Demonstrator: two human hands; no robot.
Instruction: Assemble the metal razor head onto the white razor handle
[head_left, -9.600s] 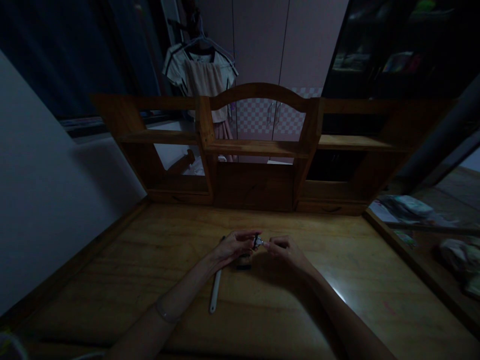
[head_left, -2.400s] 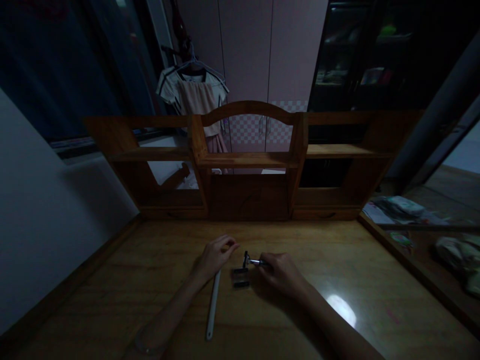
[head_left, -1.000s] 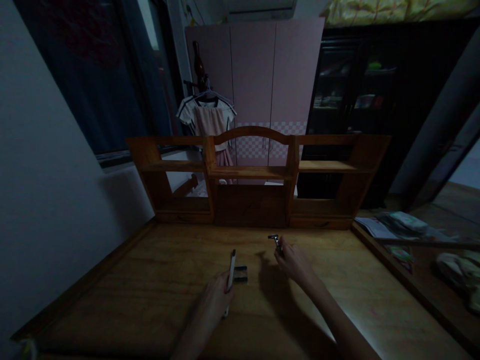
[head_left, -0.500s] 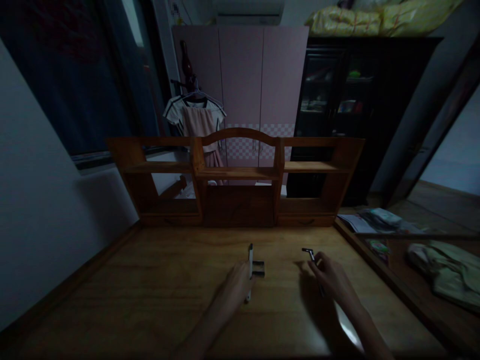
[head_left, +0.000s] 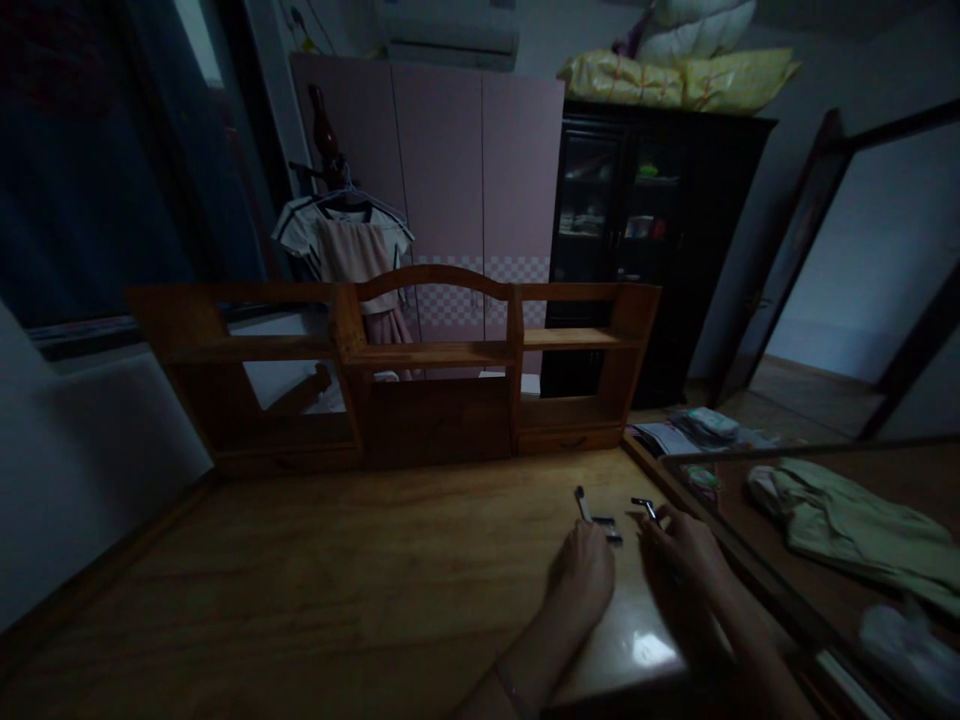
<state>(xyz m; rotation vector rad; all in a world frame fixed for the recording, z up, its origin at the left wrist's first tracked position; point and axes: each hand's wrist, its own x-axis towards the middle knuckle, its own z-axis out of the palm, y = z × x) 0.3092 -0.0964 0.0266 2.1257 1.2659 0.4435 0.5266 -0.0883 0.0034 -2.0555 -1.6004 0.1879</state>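
Observation:
My left hand (head_left: 589,572) is closed around a slim pale bar (head_left: 584,506) with a dark tip. Two short dark prongs (head_left: 607,531) stick out from the bar's right side. The lower part of the bar is hidden by my fingers. To the right, my right hand (head_left: 688,545) pinches a thin, dark, shiny rod with a bent or crosswise head (head_left: 646,503); its exact kind is too dim to make out. The head lies close to the prongs, with a small gap between them. Both hands are low over the right part of the wooden tabletop (head_left: 337,580).
A wooden shelf unit (head_left: 435,352) stands along the table's far edge. Beyond the raised right edge lie a pale green cloth (head_left: 847,520), papers (head_left: 667,438) and a whitish plastic bag (head_left: 911,645). A bright glare spot shows on the tabletop near my wrists.
The view has swung to the right. My left hand has brought the pale bar rightward, nearer the rod in my right hand, and the bar now leans left at its top. Both grips persist.

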